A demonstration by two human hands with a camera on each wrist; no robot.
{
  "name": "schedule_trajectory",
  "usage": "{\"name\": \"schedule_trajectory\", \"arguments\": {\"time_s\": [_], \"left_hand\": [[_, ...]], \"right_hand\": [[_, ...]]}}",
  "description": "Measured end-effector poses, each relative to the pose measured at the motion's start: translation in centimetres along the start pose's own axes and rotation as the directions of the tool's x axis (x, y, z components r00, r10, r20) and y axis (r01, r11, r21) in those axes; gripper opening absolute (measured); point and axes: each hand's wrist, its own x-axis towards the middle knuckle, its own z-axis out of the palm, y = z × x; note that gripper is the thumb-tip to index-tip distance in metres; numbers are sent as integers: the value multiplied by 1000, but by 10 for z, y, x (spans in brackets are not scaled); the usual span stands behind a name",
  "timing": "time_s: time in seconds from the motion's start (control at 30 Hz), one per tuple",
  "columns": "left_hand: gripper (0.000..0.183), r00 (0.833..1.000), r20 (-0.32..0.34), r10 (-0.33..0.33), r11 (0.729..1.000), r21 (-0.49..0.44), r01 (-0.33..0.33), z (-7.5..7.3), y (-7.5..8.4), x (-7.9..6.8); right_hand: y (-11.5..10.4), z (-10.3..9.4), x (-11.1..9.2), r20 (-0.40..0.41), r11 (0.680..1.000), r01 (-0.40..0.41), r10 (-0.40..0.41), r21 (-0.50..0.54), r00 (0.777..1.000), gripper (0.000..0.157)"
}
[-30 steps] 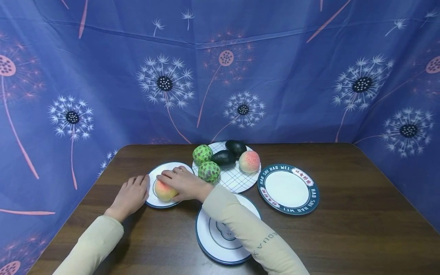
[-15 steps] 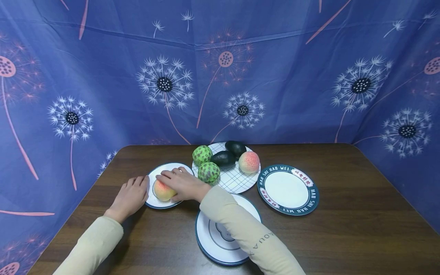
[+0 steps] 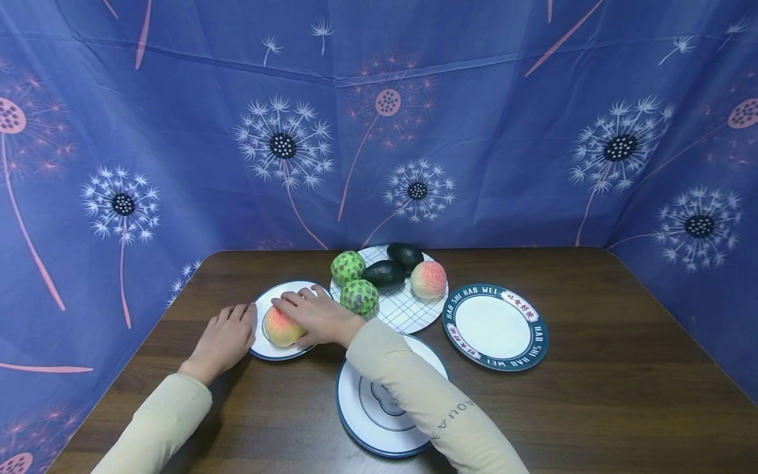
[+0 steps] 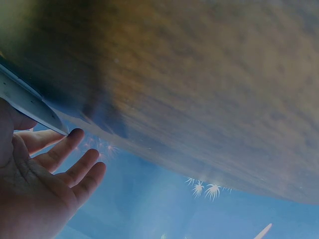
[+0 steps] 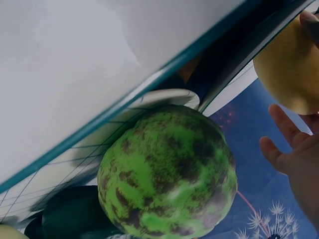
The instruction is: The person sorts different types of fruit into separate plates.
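On the small white plate [image 3: 290, 286] with a dark blue rim, at the left of the table, sits a yellow-pink peach [image 3: 281, 327]. My right hand [image 3: 322, 317] holds this peach, fingers curled over its top and far side; the right wrist view shows the peach's yellow underside [image 5: 286, 69] beside the fingers. At the plate's left rim rests my left hand [image 3: 222, 339]. In the left wrist view its fingers [image 4: 82, 172] are spread and fairly straight, one tip touching the plate edge [image 4: 35, 104]. The left thumb is mostly hidden.
Behind, a grid-patterned plate [image 3: 408, 316] bears two green speckled balls [image 3: 358, 297], two dark avocados [image 3: 384, 273] and another peach [image 3: 429, 280]. Stacked white plates [image 3: 379, 428] lie under my right forearm. A green-rimmed plate [image 3: 494, 326] stands to the right on the brown table [image 3: 622, 368].
Both hands stay almost where they were at the small plate. The right hand's fingers have shifted very slightly on the peach.
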Motion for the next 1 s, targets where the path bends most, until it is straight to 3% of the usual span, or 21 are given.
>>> {"name": "schedule_trajectory", "arguments": {"time_s": [0.23, 0.43, 0.6, 0.8, 1.0], "left_hand": [[47, 1000, 1, 0, 1000, -1, 0, 0, 1, 0], [48, 1000, 4, -2, 1000, -9, 2, 1, 0, 0], [47, 1000, 0, -1, 1000, -14, 1, 0, 0, 0], [48, 1000, 8, -6, 1000, -19, 6, 0, -1, 0], [48, 1000, 5, -1, 1000, -19, 1, 1, -1, 1]], "right_hand": [[7, -2, -8, -46, 999, -16, 14, -34, 999, 88], [17, -7, -18, -28, 999, -48, 48, -3, 998, 87], [26, -11, -27, -28, 997, -67, 68, 34, 997, 79], [37, -14, -37, -88, 998, -63, 64, 9, 994, 66], [49, -17, -47, -123, 996, -94, 93, -8, 988, 63]]}}
